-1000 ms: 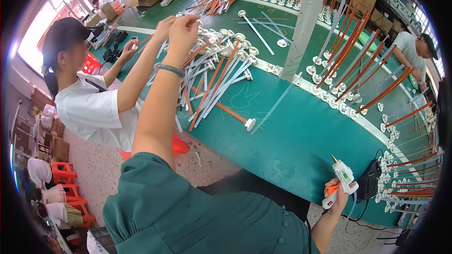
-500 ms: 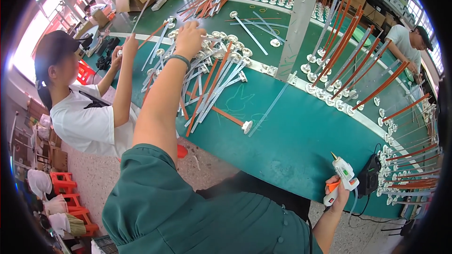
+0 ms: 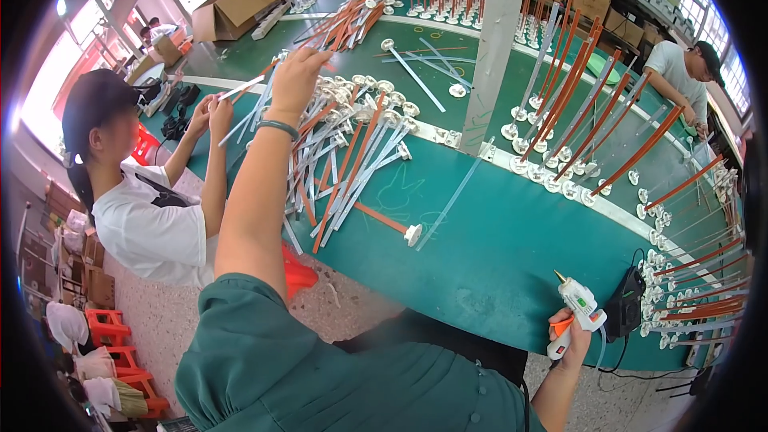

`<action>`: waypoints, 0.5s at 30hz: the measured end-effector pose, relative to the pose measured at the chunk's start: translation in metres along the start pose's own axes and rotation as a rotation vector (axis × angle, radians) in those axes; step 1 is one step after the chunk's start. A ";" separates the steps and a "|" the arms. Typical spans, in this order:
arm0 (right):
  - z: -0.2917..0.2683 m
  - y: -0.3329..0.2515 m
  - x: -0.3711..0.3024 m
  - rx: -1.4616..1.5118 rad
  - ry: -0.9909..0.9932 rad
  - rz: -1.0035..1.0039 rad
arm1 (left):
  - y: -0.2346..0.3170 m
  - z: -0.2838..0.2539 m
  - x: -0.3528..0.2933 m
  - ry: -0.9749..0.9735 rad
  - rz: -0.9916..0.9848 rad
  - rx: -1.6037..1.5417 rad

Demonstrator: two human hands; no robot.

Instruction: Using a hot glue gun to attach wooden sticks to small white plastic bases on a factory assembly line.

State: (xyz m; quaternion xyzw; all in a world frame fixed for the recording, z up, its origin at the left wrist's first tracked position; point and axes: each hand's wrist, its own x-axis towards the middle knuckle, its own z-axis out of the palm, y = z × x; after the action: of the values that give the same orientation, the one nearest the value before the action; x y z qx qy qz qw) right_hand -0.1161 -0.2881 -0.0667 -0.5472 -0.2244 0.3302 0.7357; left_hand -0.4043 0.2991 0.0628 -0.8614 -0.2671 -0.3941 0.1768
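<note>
My right hand (image 3: 570, 342) is wrapped round a white hot glue gun (image 3: 580, 304) with an orange trigger, its nozzle tilted up over the front edge of the table. At the far left, my left hand (image 3: 294, 88) is raised over a pile of clear and brown flat strips (image 3: 352, 164) with white round bases (image 3: 388, 118). Its fingers are drawn together; what they hold, if anything, is hidden. A brown strip with a white base (image 3: 412, 234) lies apart from the pile, with a clear strip (image 3: 454, 196) to its right.
Upright brown and clear strips on white bases (image 3: 568, 189) stand in rows at the right. A white post (image 3: 494, 64) rises from the green table (image 3: 496, 256). A black box (image 3: 628, 296) and cable lie by the glue gun. At left, a co-worker (image 3: 152, 216) holds a strip.
My left hand has shifted left and slightly down over the pile. The glue gun stays in my right hand. The co-worker's strip has tipped from steep to flatter, and their hands have lowered.
</note>
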 end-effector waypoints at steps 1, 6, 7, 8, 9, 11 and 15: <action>0.000 0.000 0.000 0.001 0.010 0.005 | 0.004 -0.009 0.003 0.047 0.017 -0.004; -0.004 0.002 -0.002 0.017 0.026 0.006 | 0.034 -0.040 0.020 0.276 -0.075 -0.266; -0.004 0.002 -0.001 0.013 0.020 0.002 | 0.048 -0.048 0.024 0.317 -0.159 -0.355; -0.004 0.002 -0.001 0.008 0.013 -0.001 | 0.059 -0.055 0.027 0.355 -0.245 -0.444; -0.004 0.002 0.000 0.007 0.023 0.003 | 0.066 -0.060 0.030 0.344 -0.228 -0.471; -0.004 0.003 0.001 0.022 -0.002 -0.001 | 0.093 -0.074 0.035 0.306 -0.296 -0.637; -0.006 0.005 0.000 0.045 -0.010 -0.003 | 0.156 -0.094 0.041 0.194 -0.358 -0.994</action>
State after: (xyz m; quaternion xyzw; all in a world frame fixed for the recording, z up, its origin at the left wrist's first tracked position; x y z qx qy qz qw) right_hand -0.1127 -0.2910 -0.0737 -0.5285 -0.2215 0.3366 0.7472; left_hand -0.3435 0.1399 0.1385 -0.7419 -0.1735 -0.5749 -0.2983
